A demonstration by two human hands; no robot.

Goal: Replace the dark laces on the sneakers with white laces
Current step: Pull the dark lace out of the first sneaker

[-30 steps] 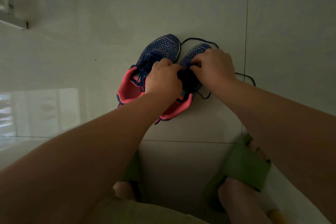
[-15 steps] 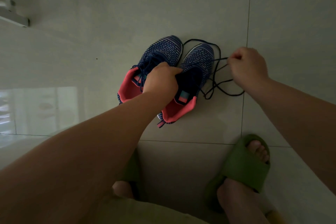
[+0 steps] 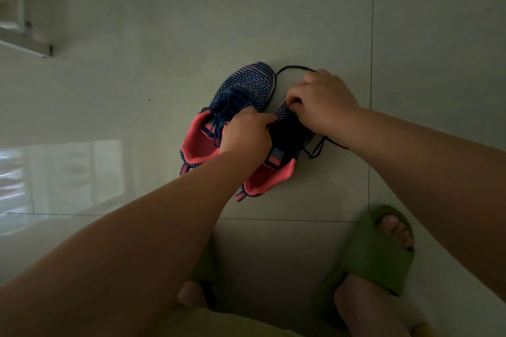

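Note:
Two blue knit sneakers with coral pink linings stand side by side on the tiled floor. The left sneaker (image 3: 246, 87) keeps its dark lace threaded. The right sneaker (image 3: 276, 172) has its tongue area open, and my left hand (image 3: 246, 134) grips its inner edge. My right hand (image 3: 320, 101) covers that shoe's toe end and pinches the dark lace (image 3: 317, 145) near the front eyelets. Loose loops of this lace trail on the floor above and to the right of the shoe. No white laces are in view.
My feet in green slides (image 3: 380, 252) rest on the pale tiles below the shoes. A white frame or ledge (image 3: 27, 44) sits at the upper left. A bright window reflection lies on the floor at the left.
My right hand pulled the lace out to the right of the shoe, then came back over the right sneaker's front eyelets. My left hand stayed on the shoe's inner edge.

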